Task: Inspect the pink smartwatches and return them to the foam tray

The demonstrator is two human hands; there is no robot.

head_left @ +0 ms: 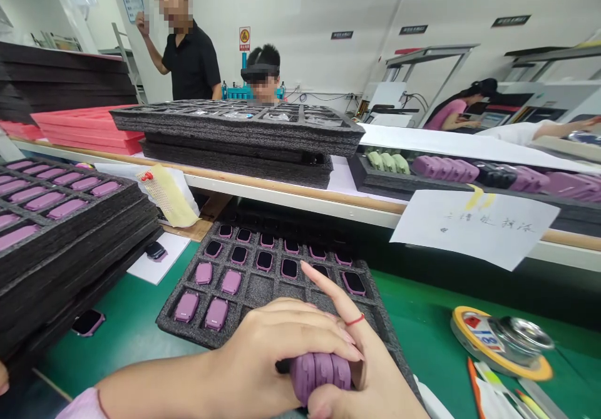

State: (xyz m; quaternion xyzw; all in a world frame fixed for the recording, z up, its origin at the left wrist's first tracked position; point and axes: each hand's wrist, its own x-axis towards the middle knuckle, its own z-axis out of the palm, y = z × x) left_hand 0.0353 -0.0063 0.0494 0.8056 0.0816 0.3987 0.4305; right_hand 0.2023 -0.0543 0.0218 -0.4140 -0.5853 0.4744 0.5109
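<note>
A short stack of purple watch cases (322, 372) is held low in front of me, edge-on, between my two hands. My left hand (286, 334) reaches in from the left and curls its fingers over the top of the stack. Around the right side wraps my right hand (370, 350), one finger stretched up and left, a red ring on it. A thumb presses the near edge of the stack; its other side is hidden. Behind the hands lies a black foam tray (253, 290). Dark-screened watches (290, 268) fill its back rows, and purple cases (216, 314) lie back-up at front left.
Stacked foam trays (122, 218) stand at left, with a loose watch (88, 322) beside them. A shelf (300, 195) crosses behind, bearing trays (235, 131) and a row of cases (446, 168). At right are a yellow-rimmed disc (469, 331) and pens (475, 384). People (192, 62) are beyond.
</note>
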